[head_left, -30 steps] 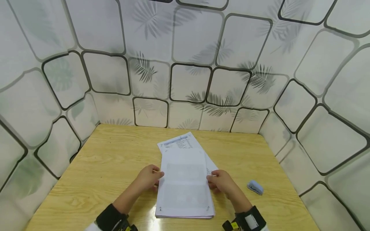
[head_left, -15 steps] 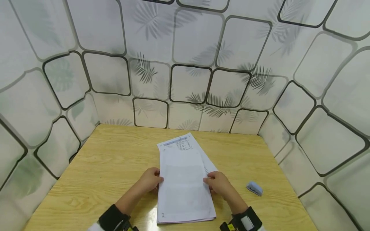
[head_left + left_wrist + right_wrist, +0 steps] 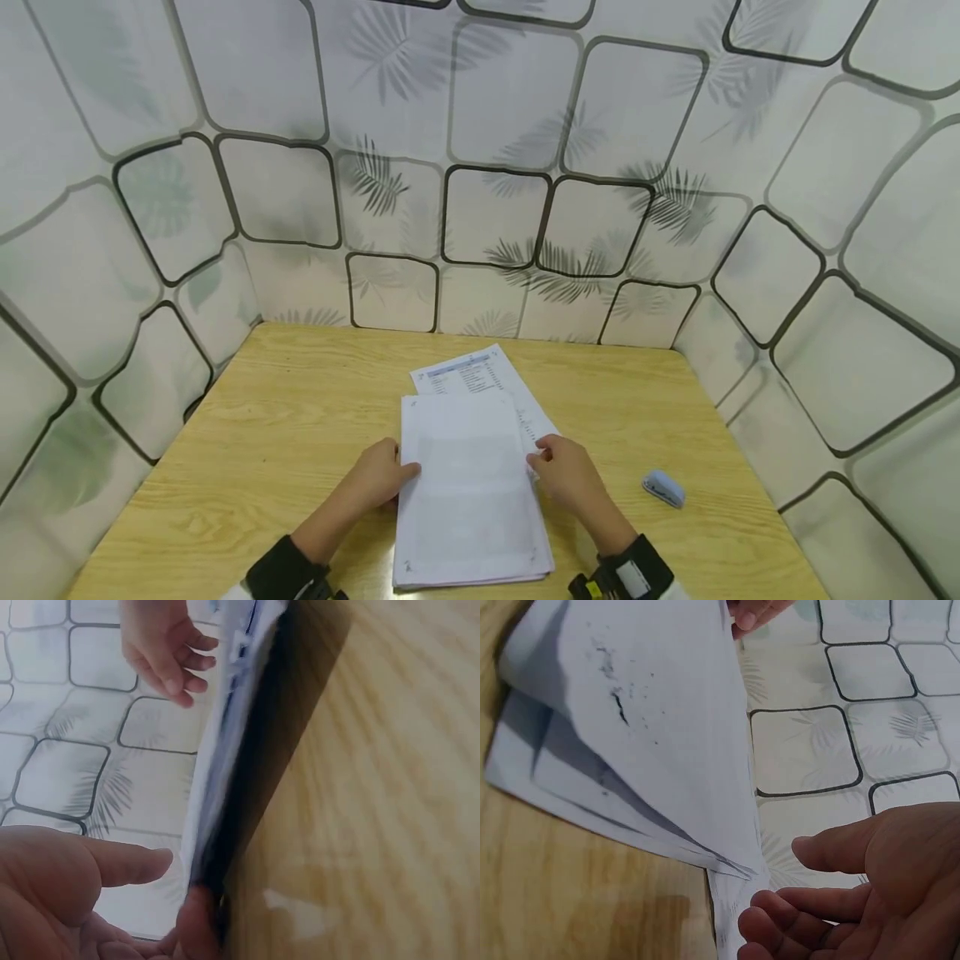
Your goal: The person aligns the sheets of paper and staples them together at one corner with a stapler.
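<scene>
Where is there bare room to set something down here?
The yellow wood-grain table is bare at left, between the left hand and white leaf-patterned wall, and at back right, bounded by printed white sheet, small light-blue stapler and wall. Crowded: the centre, where the white paper stack overlaps that sheet, right hand alongside.

A loose white paper stack (image 3: 465, 492) partly covers a printed sheet (image 3: 471, 372).

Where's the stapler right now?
Head view: the blue stapler lies on the table, right of the person's right hand, apart from the paper stack.
</scene>
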Demonstrator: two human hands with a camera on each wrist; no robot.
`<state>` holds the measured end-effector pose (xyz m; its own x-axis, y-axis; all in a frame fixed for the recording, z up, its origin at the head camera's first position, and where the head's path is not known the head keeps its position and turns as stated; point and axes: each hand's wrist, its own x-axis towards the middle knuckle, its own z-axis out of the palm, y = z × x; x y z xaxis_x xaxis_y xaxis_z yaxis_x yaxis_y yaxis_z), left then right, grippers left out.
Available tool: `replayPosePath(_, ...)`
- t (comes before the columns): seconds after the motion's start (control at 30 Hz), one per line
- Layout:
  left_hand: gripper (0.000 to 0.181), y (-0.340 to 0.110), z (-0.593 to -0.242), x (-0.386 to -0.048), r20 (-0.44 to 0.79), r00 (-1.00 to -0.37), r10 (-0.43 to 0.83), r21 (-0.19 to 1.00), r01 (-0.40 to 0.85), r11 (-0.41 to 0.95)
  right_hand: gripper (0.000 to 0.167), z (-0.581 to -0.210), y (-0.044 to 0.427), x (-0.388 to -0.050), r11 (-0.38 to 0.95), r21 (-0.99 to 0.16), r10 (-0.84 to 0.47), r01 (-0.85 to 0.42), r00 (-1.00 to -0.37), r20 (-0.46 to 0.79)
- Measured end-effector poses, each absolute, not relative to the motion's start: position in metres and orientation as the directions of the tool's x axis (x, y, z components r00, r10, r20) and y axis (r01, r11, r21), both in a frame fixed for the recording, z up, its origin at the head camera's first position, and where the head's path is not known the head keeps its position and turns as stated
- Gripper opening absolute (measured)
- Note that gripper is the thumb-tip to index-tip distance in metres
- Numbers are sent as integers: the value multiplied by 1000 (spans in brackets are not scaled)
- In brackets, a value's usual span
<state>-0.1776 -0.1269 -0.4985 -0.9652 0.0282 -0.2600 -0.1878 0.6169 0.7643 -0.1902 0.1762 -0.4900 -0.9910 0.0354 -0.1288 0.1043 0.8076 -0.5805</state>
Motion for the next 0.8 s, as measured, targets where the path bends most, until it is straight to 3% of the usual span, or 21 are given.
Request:
replayPosePath(0.13,57,-130,-498,-185,-270,-963,2,663,-184,725,34,-482,184,-197,838,-543,34,51,-999,-41)
replayPosePath(0.23,61,-131,-494,-189,-294,-956,-14,618,-201,760,35,-480,190,-204,840,-539,47,60,-998,-39)
replayPosePath(0.6,33,-126,-483,-190,-312,-950,-5,666,-222,712,38,-494,178,-211,730,-665,5,156,-975,-223)
replayPosePath(0.8,32,-124,-483,-197,-341,-940,16,661,-228,715,44,-490,179,-214,719,-671,20,179,-971,-238)
